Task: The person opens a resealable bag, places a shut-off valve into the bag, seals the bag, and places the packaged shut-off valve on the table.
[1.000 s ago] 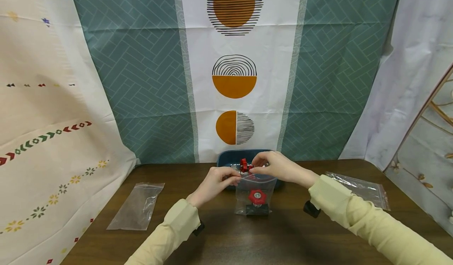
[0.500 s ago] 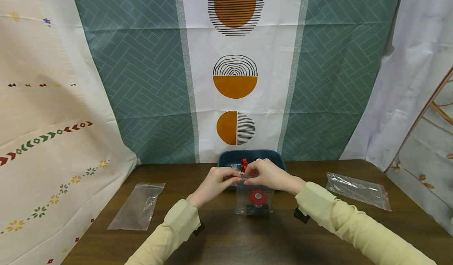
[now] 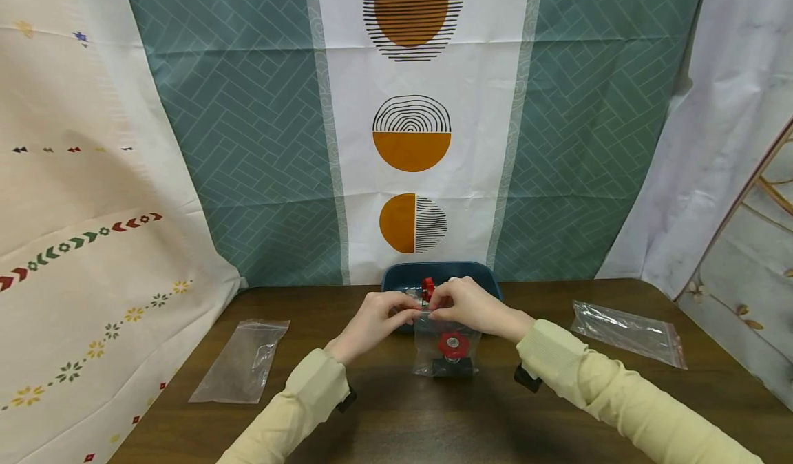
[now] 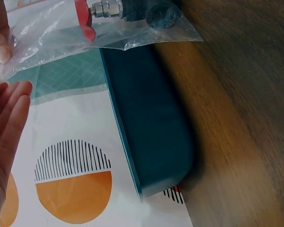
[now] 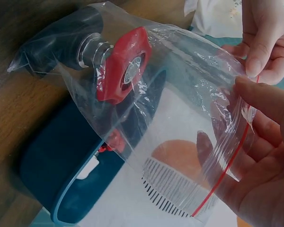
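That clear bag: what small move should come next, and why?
Probably slide the right hand along the red seal, away from the left hand, pressing as it goes: both pinch the clear bag near one end of that seal, and the red-wheeled part is already inside.

1. The bin (image 3: 489, 283) stands on the table (image 3: 384, 423), near its far edge.
2. In the bin lie small parts (image 3: 427, 286).
3. Before the bin, on its near side, is the held bag (image 3: 424, 347), with the valve (image 3: 453, 345) inside at its bottom.
4. At the bin's near left is the left hand (image 3: 378, 312); before its right half, the right hand (image 3: 473, 306). Both are at the held bag's top edge.
5. Well left of the bin and nearer: the outer left bag (image 3: 238, 367), on the table.
6. Well right of the bin and slightly nearer: the outer right bag (image 3: 632, 333), also on the table.
7. Behind the bin hangs the cloth (image 3: 260, 140).
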Demonstrator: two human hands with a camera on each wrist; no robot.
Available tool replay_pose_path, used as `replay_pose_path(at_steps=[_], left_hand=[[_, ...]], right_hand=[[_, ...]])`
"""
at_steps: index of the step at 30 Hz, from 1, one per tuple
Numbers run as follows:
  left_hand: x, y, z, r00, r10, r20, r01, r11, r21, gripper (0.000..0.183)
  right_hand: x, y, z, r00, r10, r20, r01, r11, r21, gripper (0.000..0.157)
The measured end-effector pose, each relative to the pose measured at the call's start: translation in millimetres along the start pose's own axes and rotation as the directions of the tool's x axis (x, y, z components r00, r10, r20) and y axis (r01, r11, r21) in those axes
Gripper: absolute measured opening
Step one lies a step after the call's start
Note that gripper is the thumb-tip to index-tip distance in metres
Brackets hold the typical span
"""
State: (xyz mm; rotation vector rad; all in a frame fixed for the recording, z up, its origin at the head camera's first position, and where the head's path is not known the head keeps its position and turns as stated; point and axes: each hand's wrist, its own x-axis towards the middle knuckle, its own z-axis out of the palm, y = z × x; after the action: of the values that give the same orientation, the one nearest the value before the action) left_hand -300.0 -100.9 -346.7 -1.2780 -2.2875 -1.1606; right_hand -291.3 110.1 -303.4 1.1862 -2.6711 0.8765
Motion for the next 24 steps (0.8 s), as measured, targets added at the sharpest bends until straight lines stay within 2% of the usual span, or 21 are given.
replay_pose_path(at_steps=[15, 24], left_hand=[[-1.0, -1.2, 1.1, 0.998, 0.053, -0.013, -0.053, 0.998, 0.014, 0.007], [-0.9, -0.8, 2.3, 0.996, 0.091, -0.026, -0.09, 0.996, 0.024, 0.007]], right_hand=[[1.3, -1.7, 2.3, 0.997, -0.056, -0.048, 0.053, 0.997, -0.062, 0.005], [0.7, -0.7, 3.3, 0.988, -0.12, -0.094, 0.11, 0.988, -0.108, 0.006]])
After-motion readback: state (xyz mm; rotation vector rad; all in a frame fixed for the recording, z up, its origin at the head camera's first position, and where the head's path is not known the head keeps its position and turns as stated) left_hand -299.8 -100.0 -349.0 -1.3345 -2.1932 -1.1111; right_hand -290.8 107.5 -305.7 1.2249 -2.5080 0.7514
